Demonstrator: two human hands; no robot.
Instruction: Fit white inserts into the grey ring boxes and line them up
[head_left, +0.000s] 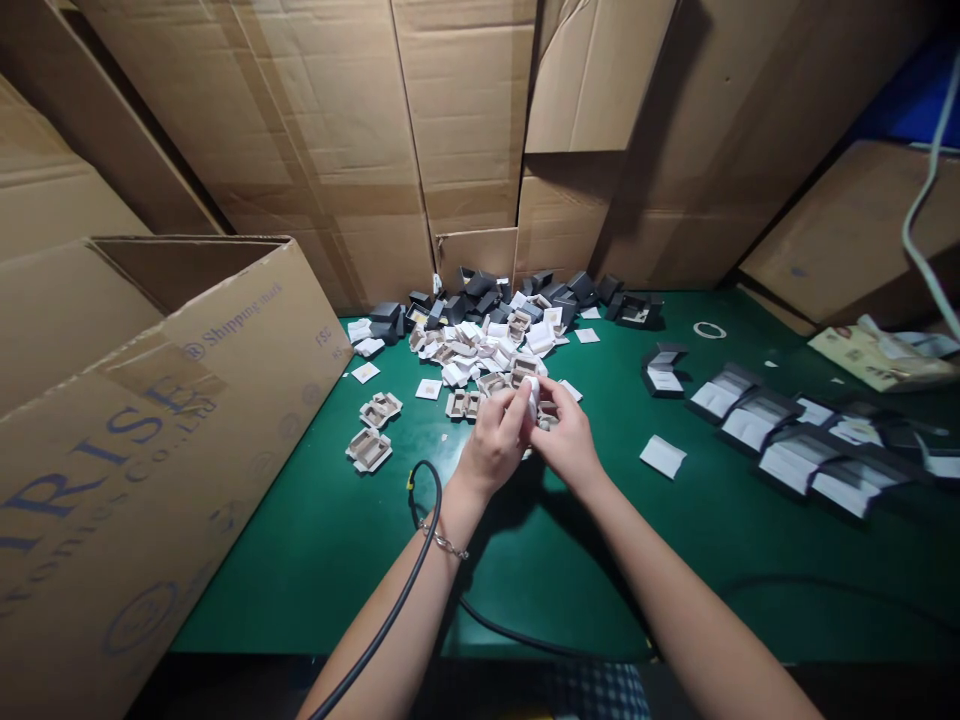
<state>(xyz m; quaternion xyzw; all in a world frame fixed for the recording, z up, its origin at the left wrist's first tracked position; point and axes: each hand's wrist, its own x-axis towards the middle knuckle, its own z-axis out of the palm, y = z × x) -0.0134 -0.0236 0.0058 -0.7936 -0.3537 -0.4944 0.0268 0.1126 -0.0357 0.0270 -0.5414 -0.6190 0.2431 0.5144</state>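
Note:
Above the middle of the green table [525, 600], my left hand [491, 440] and my right hand [568, 432] meet, fingers closed around a small white piece [533, 396]. It looks like a folded card insert; the fingers hide most of it. Just beyond them lies a pile of white and grey card inserts [480, 348], with several black small boxes [480, 295] heaped behind. Left of my hands are two loose grey-brown card trays, the nearer tray [368, 450] and the farther tray [380, 409]. A flat white square [429, 389] lies near the pile.
At left stands a large open carton [225, 420]. Several open black boxes with white linings [787, 460] sit at right, near a white card [663, 456] and a white ring [709, 330]. A black cable [409, 590] crosses my left forearm. Cardboard walls [465, 120] close the back.

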